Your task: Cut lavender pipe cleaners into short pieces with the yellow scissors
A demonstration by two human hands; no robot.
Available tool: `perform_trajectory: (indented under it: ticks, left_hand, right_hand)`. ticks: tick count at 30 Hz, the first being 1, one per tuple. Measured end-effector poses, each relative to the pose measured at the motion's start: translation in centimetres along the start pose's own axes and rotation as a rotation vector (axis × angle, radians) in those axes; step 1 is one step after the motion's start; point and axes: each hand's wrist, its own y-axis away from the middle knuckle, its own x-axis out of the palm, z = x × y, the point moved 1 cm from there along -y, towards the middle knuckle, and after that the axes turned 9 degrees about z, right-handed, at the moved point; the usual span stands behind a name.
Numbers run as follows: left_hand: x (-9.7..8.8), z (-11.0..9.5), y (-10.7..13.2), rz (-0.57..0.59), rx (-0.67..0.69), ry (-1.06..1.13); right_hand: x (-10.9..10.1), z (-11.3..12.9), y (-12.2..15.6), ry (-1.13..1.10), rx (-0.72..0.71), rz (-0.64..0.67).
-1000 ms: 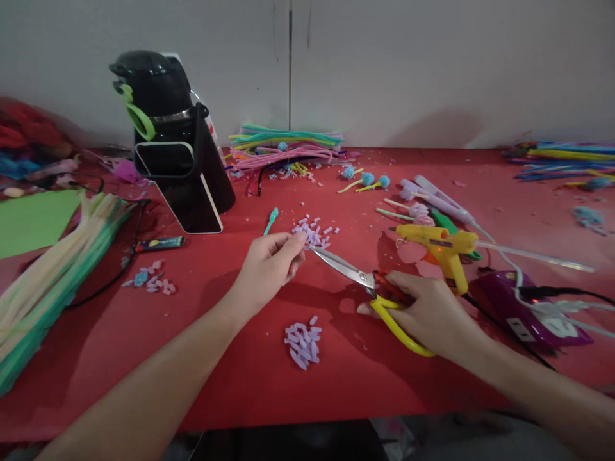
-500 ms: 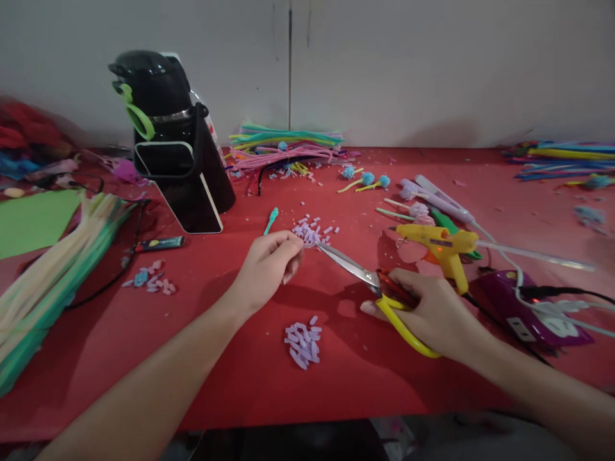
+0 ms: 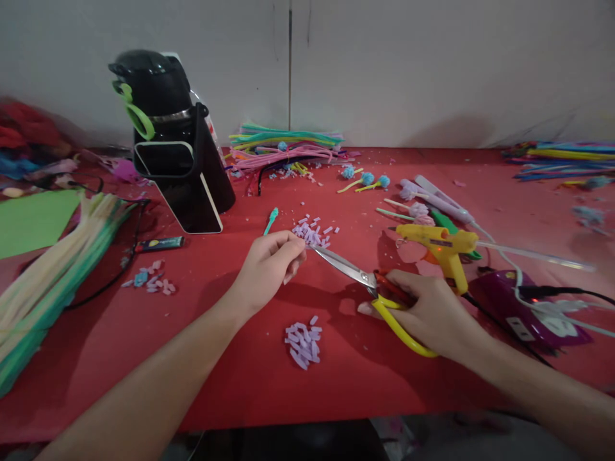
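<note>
My right hand (image 3: 427, 310) grips scissors (image 3: 343, 266) with one yellow and one red handle. Their blade tips reach the fingertips of my left hand (image 3: 271, 266), which is closed in a pinch; whatever sits between thumb and finger is too small to make out. Just behind those fingertips lies a heap of short lilac cut pieces (image 3: 312, 232). A second heap of lilac pieces (image 3: 302, 342), slightly longer, rests nearer the table's front edge. A small teal stick with a thick tip (image 3: 271, 219) lies beyond my left hand.
A black bottle in a holder (image 3: 154, 115) with a phone stands at back left. Bundled pipe cleaners (image 3: 43, 282) lie left, others (image 3: 288, 144) along the wall. On the right are a yellow glue gun (image 3: 442, 246), pompom flowers (image 3: 368, 179) and a purple power strip (image 3: 523, 307) with cables.
The scissors and my right hand have shifted slightly left, bringing the blade tips closer to my left fingertips. My left hand has hardly moved.
</note>
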Motion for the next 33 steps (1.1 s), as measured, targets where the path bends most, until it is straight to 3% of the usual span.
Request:
perform_trajectory:
  ticks: [33]
  left_hand:
    - [-0.23,0.07,-0.01,0.020,0.058,-0.049]
  right_hand:
    - [-0.07,0.30,-0.01,-0.007,-0.011,-0.002]
